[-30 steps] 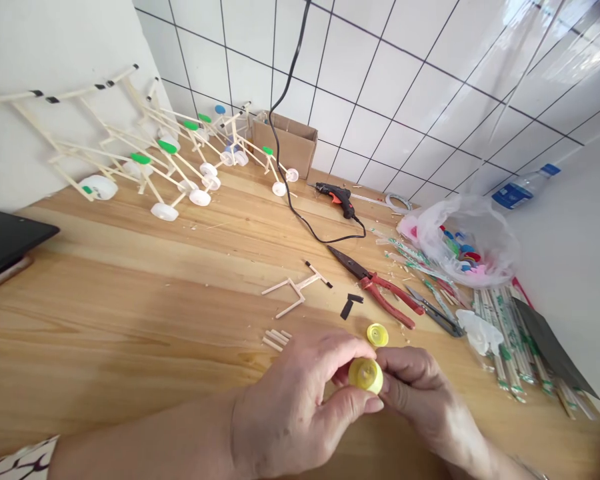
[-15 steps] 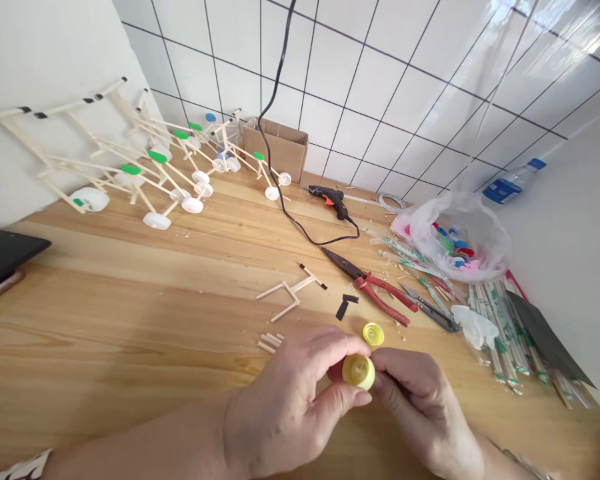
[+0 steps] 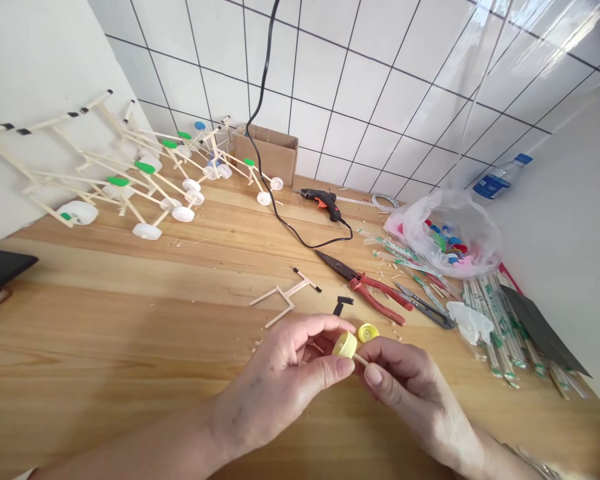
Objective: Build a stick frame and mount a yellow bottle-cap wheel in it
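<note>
Above the near part of the wooden surface (image 3: 130, 347), the left hand (image 3: 280, 383) grips a tilted yellow cap (image 3: 345, 345) between thumb and fingers, while the right hand (image 3: 417, 393) pinches a thin stick (image 3: 361, 359) whose end meets the cap; how far it goes in is hard to tell from this angle. Just behind the hands, a second yellow cap (image 3: 369, 333) lies hollow side up, near two black strips (image 3: 345, 301). Left of the strips rests a small stick frame (image 3: 295, 289) with two black tips. Beyond lie red-handled pliers (image 3: 377, 301), with dark snips (image 3: 427, 309) beside them to the right. Farther right are wrapped sticks (image 3: 495, 323) and a dark sheet (image 3: 545, 333); behind them a clear bag (image 3: 485, 230) holds coloured caps (image 3: 450, 245), with a blue-labelled bottle (image 3: 495, 183) past it. Toward the back, a black glue gun (image 3: 324, 200) trails its cord (image 3: 301, 235) over the surface, near a cardboard box (image 3: 283, 160). Away to the left stand stick models (image 3: 119, 181) with white wheels (image 3: 147, 231).
</note>
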Motion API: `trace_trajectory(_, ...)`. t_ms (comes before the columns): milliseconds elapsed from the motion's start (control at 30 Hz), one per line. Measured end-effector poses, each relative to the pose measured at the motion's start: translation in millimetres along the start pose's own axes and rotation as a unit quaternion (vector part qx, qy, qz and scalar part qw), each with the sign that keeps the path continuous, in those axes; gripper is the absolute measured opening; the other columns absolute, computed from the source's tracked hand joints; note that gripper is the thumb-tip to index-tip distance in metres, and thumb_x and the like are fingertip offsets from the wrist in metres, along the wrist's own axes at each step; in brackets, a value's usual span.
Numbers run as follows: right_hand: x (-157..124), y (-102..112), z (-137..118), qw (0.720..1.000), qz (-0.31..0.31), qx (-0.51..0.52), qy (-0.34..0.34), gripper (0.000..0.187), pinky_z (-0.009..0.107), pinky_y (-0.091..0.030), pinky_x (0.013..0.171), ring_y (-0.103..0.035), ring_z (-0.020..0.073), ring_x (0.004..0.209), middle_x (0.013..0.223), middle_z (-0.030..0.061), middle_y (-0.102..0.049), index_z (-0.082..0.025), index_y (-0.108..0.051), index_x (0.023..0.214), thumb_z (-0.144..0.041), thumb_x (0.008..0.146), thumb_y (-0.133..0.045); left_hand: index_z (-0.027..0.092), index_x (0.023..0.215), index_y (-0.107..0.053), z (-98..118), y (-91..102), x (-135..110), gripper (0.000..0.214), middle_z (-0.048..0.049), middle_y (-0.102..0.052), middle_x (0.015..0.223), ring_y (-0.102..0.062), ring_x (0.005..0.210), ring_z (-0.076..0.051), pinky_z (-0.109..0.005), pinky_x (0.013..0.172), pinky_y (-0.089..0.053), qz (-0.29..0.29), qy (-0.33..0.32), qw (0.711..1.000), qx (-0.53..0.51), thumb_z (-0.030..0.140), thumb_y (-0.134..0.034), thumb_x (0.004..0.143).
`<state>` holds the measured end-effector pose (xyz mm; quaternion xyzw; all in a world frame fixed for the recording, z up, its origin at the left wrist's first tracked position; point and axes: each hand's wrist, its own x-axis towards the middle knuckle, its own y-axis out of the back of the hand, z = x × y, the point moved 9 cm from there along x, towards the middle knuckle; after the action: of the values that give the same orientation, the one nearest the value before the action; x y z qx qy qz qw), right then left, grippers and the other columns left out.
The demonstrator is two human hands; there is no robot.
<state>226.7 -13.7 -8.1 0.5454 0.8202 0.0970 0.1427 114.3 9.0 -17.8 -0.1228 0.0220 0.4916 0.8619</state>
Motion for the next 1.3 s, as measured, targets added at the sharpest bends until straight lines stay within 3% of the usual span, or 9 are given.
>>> trace_trajectory(200, 0.8, -2.2, 0.2, 1.000, -0.003, -0.003, 0.001, 0.027, 0.023, -0.032, 0.057, -0.038, 0.0111, 0.061, 0.066, -0.0018, -0.047, -0.016, -0.062, 0.081, -0.037, 0.092, -0.048, 0.019, 0.102, -0.065, 4.5, -2.6, -1.4, 0.029, -0.0024, -0.068, 0.090, -0.062, 0.086, -0.017, -0.027, 0.076, -0.051, -0.002, -0.017, 1.000, 0.006, 0.024, -0.068, 0.074)
trace_trajectory(467, 1.6, -4.9, -12.9, 0.997, -0.002, -0.046, 0.064, 0.025, 0.020, -0.031, 0.054, -0.039, 0.0087, 0.057, 0.063, -0.0037, -0.047, -0.017, -0.062, 0.076, -0.029, 0.092, -0.048, 0.016, 0.087, -0.068, 10.3, -1.7, -5.8, 0.022, -0.0011, -0.064, 0.076, -0.062, 0.071, -0.017, -0.028, 0.065, -0.053, 0.033, -0.024, 0.998, 0.048, 0.018, -0.073, 0.065)
trace_trajectory(800, 2.2, -6.4, -10.4, 0.997, -0.009, -0.029, 0.065, 0.035, 0.019, -0.026, 0.048, -0.030, 0.0072, 0.052, 0.056, -0.0057, -0.035, -0.016, -0.051, 0.060, -0.035, 0.090, -0.053, 0.016, 0.083, -0.066, 6.9, -6.4, -10.0, 0.018, 0.0009, -0.062, 0.071, -0.057, 0.067, -0.013, -0.025, 0.065, -0.052, 0.030, -0.080, 0.994, 0.062, 0.013, -0.072, 0.067)
trace_trajectory(1033, 4.2, -8.5, -5.2, 0.999, -0.012, 0.012, 0.034, 0.037, 0.021, -0.023, 0.047, -0.029, 0.0070, 0.051, 0.055, -0.0058, -0.034, -0.015, -0.052, 0.059, -0.038, 0.088, -0.055, 0.016, 0.084, -0.064, 5.7, -9.4, -10.1, 0.016, 0.0021, -0.059, 0.071, -0.060, 0.067, -0.012, -0.021, 0.062, -0.054, 0.014, -0.078, 0.996, 0.039, 0.010, -0.069, 0.070)
trace_trajectory(1300, 1.3, -15.9, 12.0, 0.993, -0.045, 0.106, -0.023, 0.036, 0.021, -0.020, 0.046, -0.026, 0.0066, 0.051, 0.054, -0.0059, -0.034, -0.016, -0.052, 0.062, -0.039, 0.088, -0.056, 0.016, 0.088, -0.064, 6.1, -11.3, -11.1, 0.013, 0.0007, -0.060, 0.075, -0.064, 0.067, -0.013, -0.025, 0.066, -0.056, -0.001, -0.076, 0.997, 0.017, 0.015, -0.066, 0.075)
